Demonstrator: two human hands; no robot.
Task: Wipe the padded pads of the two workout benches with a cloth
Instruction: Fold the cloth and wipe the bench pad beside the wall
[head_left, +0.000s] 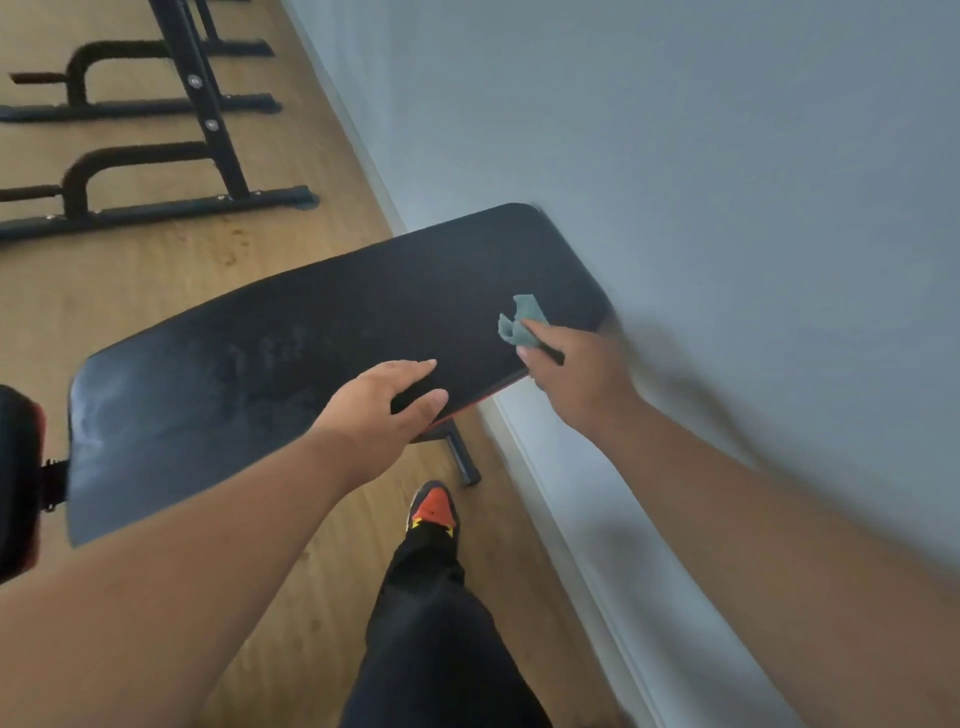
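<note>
A long black padded bench pad (291, 338) runs from lower left to the grey wall, with dusty smudges near its middle. My left hand (384, 410) grips the pad's near edge, fingers on top and thumb along the red-trimmed side. My right hand (571, 374) holds a small grey-green cloth (522, 322) bunched between its fingers, pressed on the pad near its right end. A second black pad (18, 483) with a red edge shows only partly at the far left.
The grey wall (675, 156) and white skirting (561, 509) run close along the right. Black metal rack frames (156, 208) stand on the wooden floor at the upper left. My leg and orange-toed shoe (434, 512) are below the bench, beside its foot bar (462, 457).
</note>
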